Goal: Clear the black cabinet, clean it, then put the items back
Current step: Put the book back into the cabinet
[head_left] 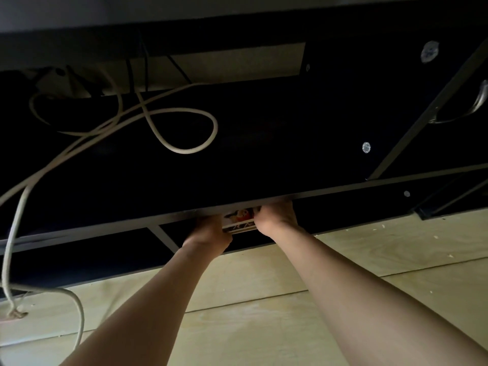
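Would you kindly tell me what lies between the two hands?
A small printed box, held at its ends by the left hand and right hand, in the head view.

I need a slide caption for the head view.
Left hand and right hand grip a white printed box at the black cabinet.

Fingertips of the left hand (208, 231) and right hand (274, 217) vanish under the cabinet (343, 188) edge. The box (239, 220) between them shows just a sliver (print too small to read). The cable (184, 149) runs off left; the handle (475, 104) is clipped at right.
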`<move>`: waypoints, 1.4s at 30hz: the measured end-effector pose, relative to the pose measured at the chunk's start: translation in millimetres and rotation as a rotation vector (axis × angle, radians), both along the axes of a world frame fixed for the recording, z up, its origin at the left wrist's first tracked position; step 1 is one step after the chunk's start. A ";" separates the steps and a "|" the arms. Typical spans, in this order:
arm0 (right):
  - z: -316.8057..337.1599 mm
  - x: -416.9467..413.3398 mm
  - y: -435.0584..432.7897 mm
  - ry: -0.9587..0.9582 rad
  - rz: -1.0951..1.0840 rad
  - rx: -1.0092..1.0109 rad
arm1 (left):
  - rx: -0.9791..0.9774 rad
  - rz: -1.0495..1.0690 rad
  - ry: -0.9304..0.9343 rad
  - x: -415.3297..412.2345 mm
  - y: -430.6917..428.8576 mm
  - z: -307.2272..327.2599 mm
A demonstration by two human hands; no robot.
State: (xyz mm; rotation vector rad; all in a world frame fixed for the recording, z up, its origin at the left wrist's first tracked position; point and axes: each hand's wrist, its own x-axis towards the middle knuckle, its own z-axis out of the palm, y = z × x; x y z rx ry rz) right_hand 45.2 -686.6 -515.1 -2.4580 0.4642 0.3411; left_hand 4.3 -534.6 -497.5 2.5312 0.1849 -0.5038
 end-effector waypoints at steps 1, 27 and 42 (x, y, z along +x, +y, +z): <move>3.5 -1.5 -2.5 -0.001 0.076 -0.050 | 0.001 -0.008 -0.010 -1.4 0.0 -0.2; 128.2 -111.0 -52.9 -0.031 0.244 -0.222 | 0.211 -0.350 -0.112 -93.2 -0.7 79.8; 205.8 -144.9 -15.8 -0.155 0.283 -0.225 | 0.067 -0.233 -0.322 -113.7 41.0 187.3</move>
